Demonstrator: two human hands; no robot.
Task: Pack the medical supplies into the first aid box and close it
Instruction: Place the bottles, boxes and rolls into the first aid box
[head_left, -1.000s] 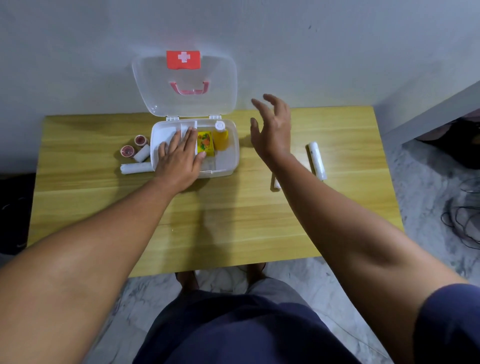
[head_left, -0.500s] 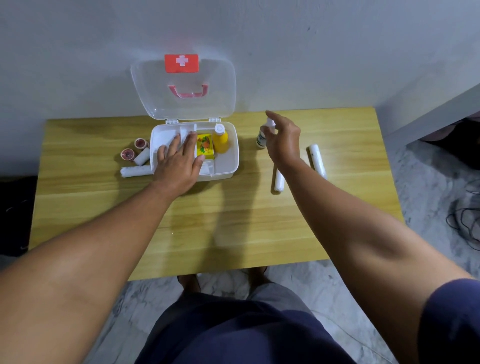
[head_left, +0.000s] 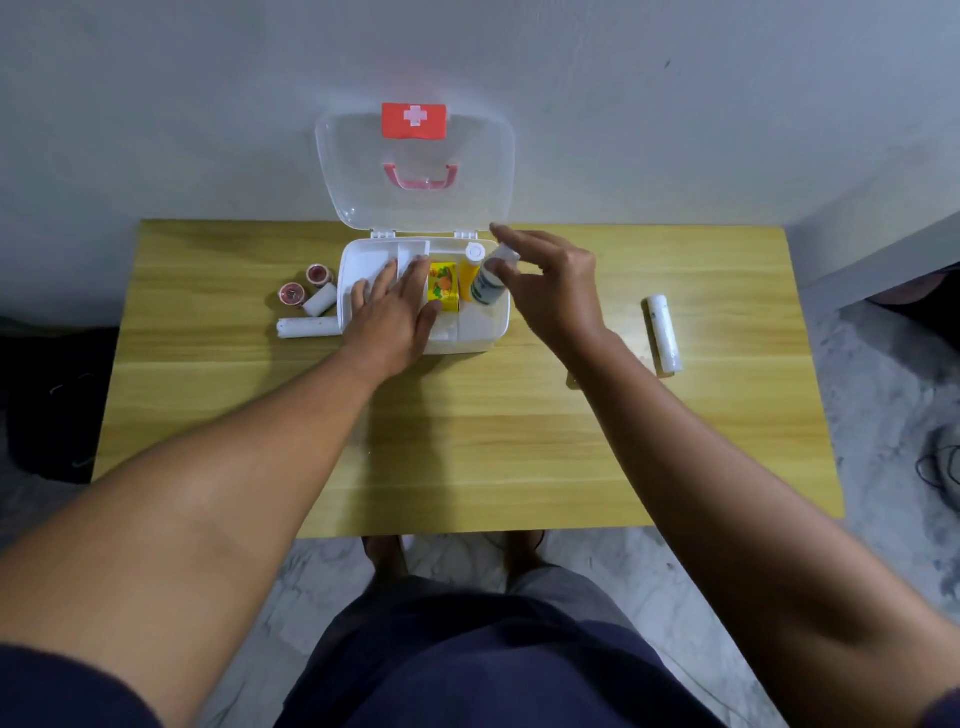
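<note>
The white first aid box (head_left: 497, 332) stands open at the back of the table, its clear lid (head_left: 415, 166) with a red cross leaning on the wall. Inside are a yellow packet (head_left: 443, 287) and a yellow bottle with a white cap (head_left: 474, 254). My left hand (head_left: 393, 317) lies flat on the box's left front, fingers spread. My right hand (head_left: 550, 286) holds a small white spray bottle (head_left: 488, 287) by its top, tilted over the box's right compartment.
Left of the box lie two red-ended tape rolls (head_left: 304, 285) and two white gauze rolls (head_left: 308, 328). A long white roll (head_left: 662, 326) lies at the right on the wooden table (head_left: 493, 441). Another item under my right forearm is mostly hidden.
My right hand closed on the spray bottle beside the box and carried it left, over the right compartment. My left hand stayed on the box.
</note>
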